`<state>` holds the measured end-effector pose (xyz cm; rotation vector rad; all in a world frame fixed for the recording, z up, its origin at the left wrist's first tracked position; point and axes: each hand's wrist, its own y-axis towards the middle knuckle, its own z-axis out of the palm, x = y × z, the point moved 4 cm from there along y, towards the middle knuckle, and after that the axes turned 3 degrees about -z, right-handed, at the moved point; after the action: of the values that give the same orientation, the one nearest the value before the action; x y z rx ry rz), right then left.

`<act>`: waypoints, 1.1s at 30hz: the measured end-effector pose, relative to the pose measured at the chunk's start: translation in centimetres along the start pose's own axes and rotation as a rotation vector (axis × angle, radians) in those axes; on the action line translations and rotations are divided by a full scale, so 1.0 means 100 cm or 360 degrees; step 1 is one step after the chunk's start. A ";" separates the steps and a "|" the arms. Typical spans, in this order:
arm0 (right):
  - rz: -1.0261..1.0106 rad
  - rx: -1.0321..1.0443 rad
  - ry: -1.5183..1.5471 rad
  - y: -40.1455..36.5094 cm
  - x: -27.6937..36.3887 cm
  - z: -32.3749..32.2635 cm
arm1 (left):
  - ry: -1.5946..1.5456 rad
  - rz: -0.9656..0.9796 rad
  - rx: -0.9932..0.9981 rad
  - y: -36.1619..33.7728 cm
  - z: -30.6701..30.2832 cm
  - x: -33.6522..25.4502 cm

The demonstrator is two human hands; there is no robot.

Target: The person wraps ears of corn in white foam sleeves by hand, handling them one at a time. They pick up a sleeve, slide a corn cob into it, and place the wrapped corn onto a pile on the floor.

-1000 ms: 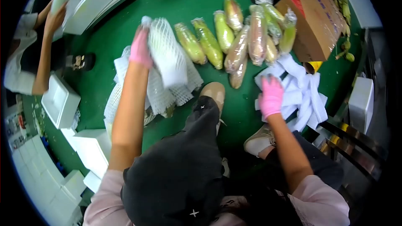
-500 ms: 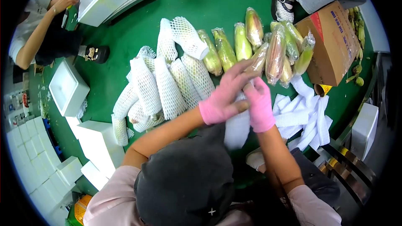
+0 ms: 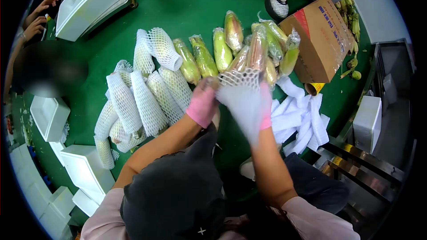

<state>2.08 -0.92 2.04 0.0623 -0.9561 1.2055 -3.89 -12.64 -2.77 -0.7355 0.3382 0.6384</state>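
A white foam net sleeve (image 3: 240,97) is stretched wide at its top between my two hands, its lower end blurred and hanging down. My left hand (image 3: 203,103), in a pink glove, pinches the left side of the opening. The pink glove of my right hand (image 3: 266,109) shows at the sleeve's right side; the foam covers most of its fingers. Just beyond are several film-wrapped corn cobs (image 3: 219,50). To the left lie several corn cobs in foam nets (image 3: 149,103). A pile of loose white foam sleeves (image 3: 299,122) is to the right.
A cardboard box (image 3: 318,40) stands at the right beyond the cobs, with corn husks behind it. White foam boxes (image 3: 86,171) are at the left. Another person's hands (image 3: 38,20) are at the upper left, beside a foam box (image 3: 89,6). A person's shoe (image 3: 277,4) is at the top.
Earlier my hands were close together over the sleeve; now they are apart, with its opening spread between them. The view has shifted, so the surroundings appear farther left.
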 end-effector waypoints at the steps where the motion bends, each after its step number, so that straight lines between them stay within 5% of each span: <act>1: 0.0159 0.0269 -0.0142 0.003 0.001 -0.002 | -0.0246 -0.0088 0.0082 0.021 -0.011 -0.003; 3: 0.0609 0.0462 -0.0268 -0.011 0.015 0.020 | -0.0402 -0.0392 0.0096 0.025 0.002 -0.050; 4: 0.0394 0.0552 -0.1143 0.000 0.032 0.002 | -0.0323 -0.0427 0.0178 0.035 0.006 -0.052; 5: 0.0007 0.0247 -0.2022 0.033 0.042 -0.040 | -0.0249 -0.0458 0.0246 0.042 0.008 -0.053; 7: -0.0672 -0.0454 -0.2710 0.058 0.091 -0.014 | -0.0292 -0.0622 0.0310 0.035 0.032 -0.047; 8: -0.0100 -0.0469 -0.3049 0.073 0.095 -0.001 | -0.0281 -0.0701 0.0365 0.040 0.032 -0.029; 9: -0.0136 -0.0406 -0.3267 0.091 0.082 -0.005 | -0.0266 -0.0783 0.0415 0.049 0.023 -0.008; 11: -0.0246 -0.0750 -0.3222 0.110 0.066 0.000 | -0.0267 -0.0848 0.0510 0.058 0.014 0.014; 14: -0.0389 -0.0431 -0.3293 0.115 0.072 -0.020 | -0.0454 -0.1028 0.0299 0.052 -0.007 0.049; 15: -0.0623 -0.0228 -0.3079 0.108 0.074 -0.029 | -0.0310 -0.0915 0.0361 0.053 -0.007 0.052; 16: -0.0514 -0.0453 -0.2867 0.085 0.081 -0.013 | -0.0121 -0.0650 0.0205 0.062 -0.018 0.053; 17: -0.0342 -0.0210 -0.2423 0.065 0.081 -0.006 | 0.0416 -0.0222 0.0046 0.067 -0.024 0.034; 19: -0.0443 0.0044 -0.1533 0.030 0.057 0.001 | 0.0538 0.0070 0.0159 0.054 -0.013 -0.008; 21: -0.0297 0.0054 -0.1074 -0.010 0.027 0.004 | 0.0147 -0.0195 0.0497 0.001 0.015 -0.044; 22: -0.0475 0.0387 -0.2048 -0.014 0.010 -0.004 | -0.0326 -0.0719 0.0843 0.015 -0.006 -0.010; 24: 0.0360 -0.0236 -0.0726 0.001 -0.060 -0.054 | -0.0217 -0.0747 0.0922 -0.017 0.004 -0.033; 25: 0.0195 0.0286 -0.1117 -0.017 -0.037 -0.030 | -0.0151 -0.0826 0.0911 -0.022 0.000 -0.030; 28: -0.0307 0.0565 -0.1956 -0.026 -0.001 0.009 | -0.0178 -0.0882 0.0700 -0.027 -0.010 -0.016; 31: -0.0618 0.0291 -0.1663 0.009 0.015 0.002 | -0.0091 -0.0910 0.0684 -0.029 -0.007 -0.001; 33: -0.0800 0.0552 -0.1822 0.047 0.010 -0.051 | -0.0068 -0.0963 0.0751 -0.030 -0.007 0.004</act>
<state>1.37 4.32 -2.52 1.3019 -1.5533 0.7882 -1.72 -14.70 -1.96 -0.3362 0.1978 -0.0077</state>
